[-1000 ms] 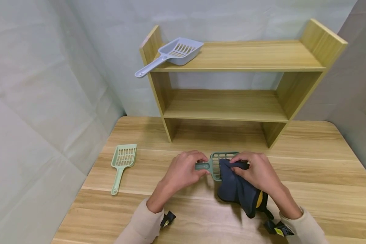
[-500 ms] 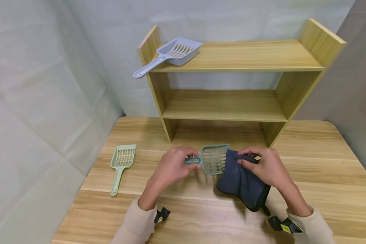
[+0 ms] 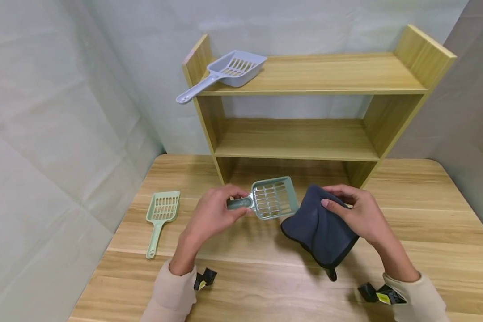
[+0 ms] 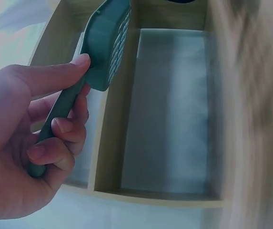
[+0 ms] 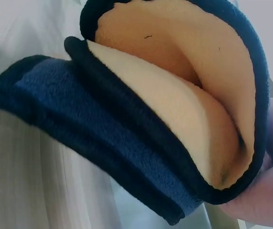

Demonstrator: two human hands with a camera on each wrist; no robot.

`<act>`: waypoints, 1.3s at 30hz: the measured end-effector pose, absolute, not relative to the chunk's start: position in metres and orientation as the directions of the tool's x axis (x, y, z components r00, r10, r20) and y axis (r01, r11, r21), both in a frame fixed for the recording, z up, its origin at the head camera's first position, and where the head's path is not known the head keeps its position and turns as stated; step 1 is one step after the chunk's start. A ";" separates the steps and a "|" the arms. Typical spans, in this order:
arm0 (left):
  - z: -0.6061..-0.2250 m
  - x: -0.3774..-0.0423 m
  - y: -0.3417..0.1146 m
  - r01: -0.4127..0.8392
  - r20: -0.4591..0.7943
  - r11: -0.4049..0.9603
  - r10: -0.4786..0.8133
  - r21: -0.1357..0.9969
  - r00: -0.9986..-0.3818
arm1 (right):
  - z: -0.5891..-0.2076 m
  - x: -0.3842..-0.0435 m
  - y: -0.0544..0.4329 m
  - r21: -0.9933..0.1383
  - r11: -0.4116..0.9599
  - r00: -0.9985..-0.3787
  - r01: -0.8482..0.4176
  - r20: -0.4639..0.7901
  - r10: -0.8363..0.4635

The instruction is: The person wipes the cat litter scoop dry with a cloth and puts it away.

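Observation:
My left hand grips the handle of a dark green slotted litter scoop, held above the table with its head pointing right. In the left wrist view the fingers curl round the handle of the scoop, the thumb near its neck. On the right, my right hand pinches a dark blue cloth between thumb and fingers. The cloth hangs folded, with a small loop at its lower corner. Its orange-tan inner side and dark edging show in the right wrist view. Scoop and cloth lie close side by side.
A light green slotted scoop lies on the wooden table at the left. Behind stands a wooden shelf. On its top board rests a lavender scoop, whose handle juts past the left end.
The left hand has moved left and up with the dark green scoop, drawing it away from the cloth. The right hand has shifted slightly right and up, turning the cloth.

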State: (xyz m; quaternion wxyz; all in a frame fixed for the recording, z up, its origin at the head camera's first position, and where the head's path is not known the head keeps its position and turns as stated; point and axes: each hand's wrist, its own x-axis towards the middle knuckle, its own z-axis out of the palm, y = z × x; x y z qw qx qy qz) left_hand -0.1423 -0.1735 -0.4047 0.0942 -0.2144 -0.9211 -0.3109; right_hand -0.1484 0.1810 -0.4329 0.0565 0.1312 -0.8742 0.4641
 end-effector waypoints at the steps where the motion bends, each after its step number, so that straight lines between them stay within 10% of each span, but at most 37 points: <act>1: -0.404 -0.142 -0.175 0.456 0.311 0.710 0.337 0.536 -0.889 | -0.433 -0.149 0.181 -0.810 0.520 -0.962 -0.271 0.209 -0.176; 20: -0.404 -0.141 -0.177 0.627 0.388 0.566 0.495 0.535 -0.777 | -0.435 -0.153 0.185 -0.981 0.187 -0.978 -0.054 0.014 -0.207; 26: -0.411 -0.142 -0.170 0.637 0.357 0.520 0.542 0.569 -0.761 | -0.436 -0.154 0.184 -0.988 -0.089 -0.939 0.125 -0.089 -0.332; 39: -0.416 -0.144 -0.167 0.667 0.370 0.470 0.577 0.578 -0.728 | -0.440 -0.154 0.177 -0.943 -0.215 -0.864 0.253 -0.121 -0.488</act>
